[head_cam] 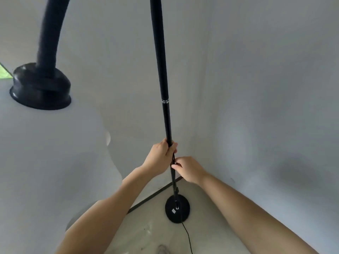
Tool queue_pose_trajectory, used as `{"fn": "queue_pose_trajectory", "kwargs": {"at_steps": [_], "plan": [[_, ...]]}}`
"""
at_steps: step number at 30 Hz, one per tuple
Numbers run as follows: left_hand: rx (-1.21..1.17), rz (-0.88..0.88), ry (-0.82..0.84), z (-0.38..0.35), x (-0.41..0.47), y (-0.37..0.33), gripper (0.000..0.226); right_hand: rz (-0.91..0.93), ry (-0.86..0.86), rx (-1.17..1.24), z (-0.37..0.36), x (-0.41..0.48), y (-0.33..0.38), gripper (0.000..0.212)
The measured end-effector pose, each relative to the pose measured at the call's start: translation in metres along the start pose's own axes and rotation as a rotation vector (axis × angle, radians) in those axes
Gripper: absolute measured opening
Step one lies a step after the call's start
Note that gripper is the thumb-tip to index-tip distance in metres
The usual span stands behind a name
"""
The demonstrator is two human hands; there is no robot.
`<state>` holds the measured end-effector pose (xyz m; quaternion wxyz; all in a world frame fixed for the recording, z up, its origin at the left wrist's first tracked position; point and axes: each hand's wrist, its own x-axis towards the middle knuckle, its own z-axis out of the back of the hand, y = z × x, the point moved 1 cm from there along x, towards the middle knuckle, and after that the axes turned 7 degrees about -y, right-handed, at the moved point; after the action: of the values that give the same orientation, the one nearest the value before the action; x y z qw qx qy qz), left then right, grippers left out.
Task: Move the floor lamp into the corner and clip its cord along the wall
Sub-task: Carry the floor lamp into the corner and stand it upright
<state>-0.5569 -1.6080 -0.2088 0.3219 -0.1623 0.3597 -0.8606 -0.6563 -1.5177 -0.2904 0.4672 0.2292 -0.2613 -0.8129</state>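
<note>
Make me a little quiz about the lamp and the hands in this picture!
1. True or false: the left hand is wrapped around the lamp pole.
2. What does the right hand pinch? A) a cup B) the thin cord running beside the pole C) the lamp head
3. Fill in: the round base stands on the ____.

Key: 1 true; 2 B; 3 floor, close to the corner where two walls meet.
</note>
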Motion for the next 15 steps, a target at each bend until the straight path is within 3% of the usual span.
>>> {"fn": "queue_pose_trajectory", "kwargs": {"at_steps": [7,15], "plan": [[0.003,-0.098,0.123,0.010,0.054,0.005,0.028,-0.175,-0.056,0.035,0.007,0.030,0.004,0.034],[0.017,-0.124,0.172,-0.004,0.075,0.002,0.028,-0.206,-0.093,-0.064,0.015,0.032,-0.002,0.036]]}}
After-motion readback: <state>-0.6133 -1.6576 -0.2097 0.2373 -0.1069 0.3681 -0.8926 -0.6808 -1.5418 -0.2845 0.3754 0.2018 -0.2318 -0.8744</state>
